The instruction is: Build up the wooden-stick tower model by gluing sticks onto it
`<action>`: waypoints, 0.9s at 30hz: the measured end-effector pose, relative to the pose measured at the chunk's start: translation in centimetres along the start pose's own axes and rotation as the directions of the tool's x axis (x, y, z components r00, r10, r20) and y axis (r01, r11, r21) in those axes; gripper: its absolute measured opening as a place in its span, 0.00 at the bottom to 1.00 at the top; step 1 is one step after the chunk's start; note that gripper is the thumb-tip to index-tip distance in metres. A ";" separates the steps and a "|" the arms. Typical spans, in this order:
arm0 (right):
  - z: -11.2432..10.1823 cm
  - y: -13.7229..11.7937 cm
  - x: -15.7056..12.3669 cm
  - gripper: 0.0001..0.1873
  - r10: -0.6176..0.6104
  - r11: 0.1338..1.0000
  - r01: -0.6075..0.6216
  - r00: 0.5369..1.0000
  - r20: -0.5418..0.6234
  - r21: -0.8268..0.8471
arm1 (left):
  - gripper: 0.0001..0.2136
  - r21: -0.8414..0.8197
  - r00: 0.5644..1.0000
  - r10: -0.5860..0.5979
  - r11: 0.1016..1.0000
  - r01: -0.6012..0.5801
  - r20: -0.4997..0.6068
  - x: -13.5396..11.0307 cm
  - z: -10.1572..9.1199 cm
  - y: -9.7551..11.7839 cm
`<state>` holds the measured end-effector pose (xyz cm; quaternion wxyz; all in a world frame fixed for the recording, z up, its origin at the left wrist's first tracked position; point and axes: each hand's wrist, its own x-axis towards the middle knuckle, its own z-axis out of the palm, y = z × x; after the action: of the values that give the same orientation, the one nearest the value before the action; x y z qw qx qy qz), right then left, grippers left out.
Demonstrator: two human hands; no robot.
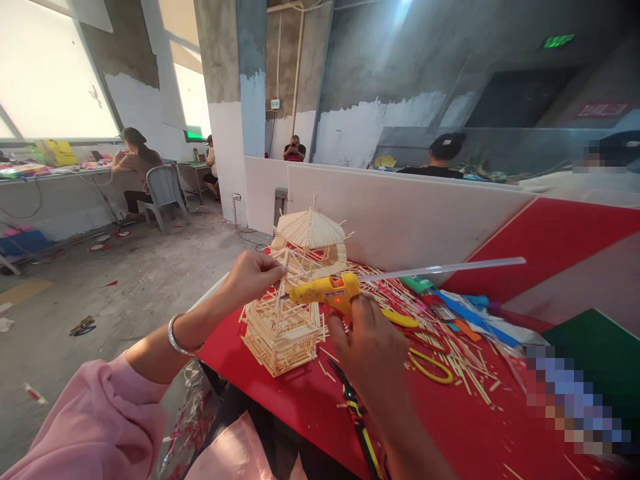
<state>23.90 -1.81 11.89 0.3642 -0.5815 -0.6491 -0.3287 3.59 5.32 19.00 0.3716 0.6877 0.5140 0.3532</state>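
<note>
On the red table stands a small pavilion model built from thin wooden sticks, with an open frame on top. My left hand is at the upper frame, its thumb and fingers pinched on a wooden stick there. My right hand is wrapped round a yellow hot glue gun. The gun's nozzle points left and is at the upper frame, near my left fingers; whether it touches cannot be made out. A long clear glue stick sticks out of the gun's back. Behind stands another stick model with a conical roof.
Loose wooden sticks lie scattered over the red table. Yellow-handled scissors and black-and-yellow pliers lie near my right hand. A white partition runs behind the table. Other people sit at tables farther off.
</note>
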 end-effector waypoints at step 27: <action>-4.1 12.2 -11.1 0.15 0.656 0.693 -0.718 0.590 0.472 -0.066 | 0.14 0.015 0.999 -0.037 0.999 0.037 -0.021 -0.1 0.1 0.1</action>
<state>37.09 -9.66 4.55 0.3351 -0.8215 -0.4604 0.0287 3.71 5.14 19.01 0.3674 0.6772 0.5330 0.3496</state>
